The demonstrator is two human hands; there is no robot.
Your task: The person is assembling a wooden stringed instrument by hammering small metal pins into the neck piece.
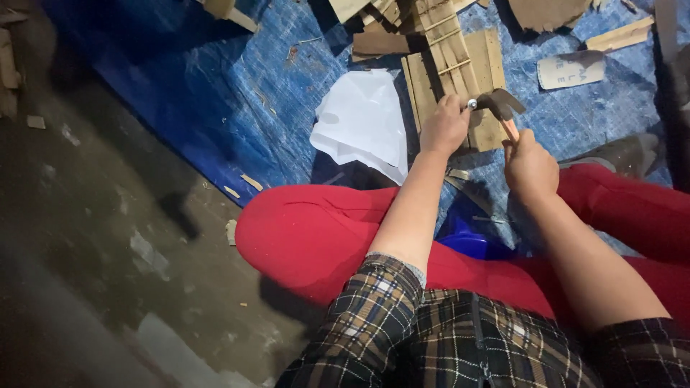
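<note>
My right hand (530,164) grips the handle of a hammer (499,105), whose dark metal head hangs just above a small wooden slat panel (486,72). My left hand (444,126) rests on that panel with its fingers pinched right beside the hammer's face; a nail between them is too small to make out. The panel lies flat on a blue tarp (237,100), with a narrow ladder-like strip of thin slats (444,36) crossing it. Both arms reach forward over my red-clad legs (323,233).
A crumpled white sheet (363,122) lies left of the panel. Wood scraps and cardboard pieces (571,70) are scattered along the top of the tarp. Bare dark concrete floor (93,237) with small chips lies to the left. A blue object (471,241) sits between my legs.
</note>
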